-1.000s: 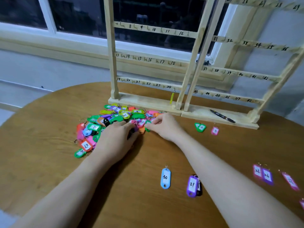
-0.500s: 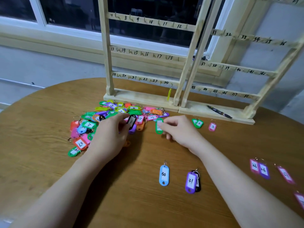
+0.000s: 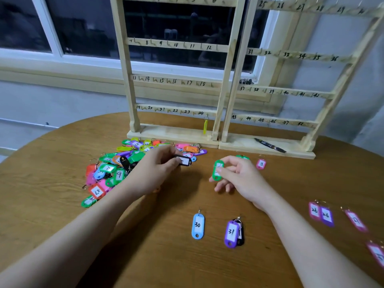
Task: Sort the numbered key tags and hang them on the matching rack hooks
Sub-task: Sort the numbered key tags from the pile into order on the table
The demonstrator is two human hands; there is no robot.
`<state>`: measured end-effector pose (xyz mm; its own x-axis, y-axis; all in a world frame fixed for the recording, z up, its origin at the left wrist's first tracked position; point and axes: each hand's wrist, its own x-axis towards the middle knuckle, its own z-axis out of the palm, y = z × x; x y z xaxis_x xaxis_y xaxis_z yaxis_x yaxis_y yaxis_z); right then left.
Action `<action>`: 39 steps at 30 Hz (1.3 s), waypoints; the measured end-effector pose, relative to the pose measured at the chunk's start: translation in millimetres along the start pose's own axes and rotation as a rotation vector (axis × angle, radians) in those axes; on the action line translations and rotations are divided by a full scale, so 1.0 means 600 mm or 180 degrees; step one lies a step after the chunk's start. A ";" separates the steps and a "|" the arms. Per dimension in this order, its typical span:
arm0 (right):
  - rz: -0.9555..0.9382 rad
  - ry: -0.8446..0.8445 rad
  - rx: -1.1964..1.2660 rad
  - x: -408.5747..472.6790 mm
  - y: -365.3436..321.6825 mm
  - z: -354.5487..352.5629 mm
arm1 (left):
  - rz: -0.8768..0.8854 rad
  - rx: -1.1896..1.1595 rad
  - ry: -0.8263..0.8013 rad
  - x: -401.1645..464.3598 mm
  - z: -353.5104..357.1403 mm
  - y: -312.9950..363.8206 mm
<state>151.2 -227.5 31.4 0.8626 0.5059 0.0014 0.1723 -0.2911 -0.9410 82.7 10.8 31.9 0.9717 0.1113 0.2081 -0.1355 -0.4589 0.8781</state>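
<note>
Head view: sorting step. The left hand (image 3: pixel 153 171) pinches a black tag (image 3: pixel 184 161) just above the table (image 3: pixel 41 204), right by the pile (image 3: pixel 116 169) of mixed tags. The right hand (image 3: pixel 239 175) pinches a green tag (image 3: pixel 217 170) w/ thumb and finger, other fingers loose. Can't read either number from here.

Sorted tags lie apart from the pile: blue 30 (image 3: pixel 197 226) and purple 31 (image 3: pixel 231 233) near the front, pink 3 (image 3: pixel 261 164) by the rack base, more pink and purple ones far right. One yellow tag (image 3: pixel 205 127) hangs low on the rack (image 3: pixel 226 65), near the 24 mark. Most hooks look bare, so I think the job is early.

Next, I think: read both numbers, then lay each tag w/ its group or hang it on the same-number hook. The ring is small & the hooks are thin, so that needs a careful aim.

Vs half a sec ago: both hands have lifted and moved apart. The black tag has come out of the pile edge and now sits sideways. The green tag is up higher & the right hand has opened out a bit. The rack looks bigger, so the head tipped up or moved closer.
</note>
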 end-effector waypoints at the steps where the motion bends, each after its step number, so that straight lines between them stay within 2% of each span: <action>1: 0.0042 0.0019 0.0075 0.000 0.000 0.001 | -0.0036 -0.0072 -0.0059 0.009 0.005 0.005; 10: 0.0031 0.0357 0.0231 0.009 0.016 0.004 | -0.0171 -0.0167 -0.0291 0.034 0.040 -0.006; 20: 0.0020 0.0429 0.0089 0.016 0.018 -0.011 | -0.0178 -0.0163 -0.0122 0.032 0.036 -0.012; 22: 0.0033 0.0629 -0.0015 0.016 0.016 -0.033 | -0.0188 -0.0206 -0.0007 0.029 0.042 -0.009; 24: 0.0040 0.1063 -0.0188 0.017 0.020 -0.068 | -0.0219 -0.0278 0.0082 0.029 0.051 -0.002; 26: 0.0015 0.1537 -0.0369 0.020 0.029 -0.104 | -0.0200 -0.0207 0.0024 0.037 0.058 0.007; 28: 0.0043 0.1791 -0.0474 0.021 0.043 -0.131 | -0.0180 -0.0079 -0.0122 0.056 0.066 0.018; 33: 0.0261 0.1944 -0.0956 0.032 0.075 -0.150 | -0.0215 0.0223 -0.0338 0.127 0.093 0.041; 39: 0.0470 0.2022 -0.1074 0.043 0.086 -0.164 | -0.0131 0.0848 -0.0739 0.197 0.140 0.052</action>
<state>229.3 -309.3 15.9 0.9799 -0.0964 0.1748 0.0816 -0.6058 -0.7915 209.6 -64.6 47.9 0.9975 -0.0548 0.0444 -0.0698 -0.6755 0.7341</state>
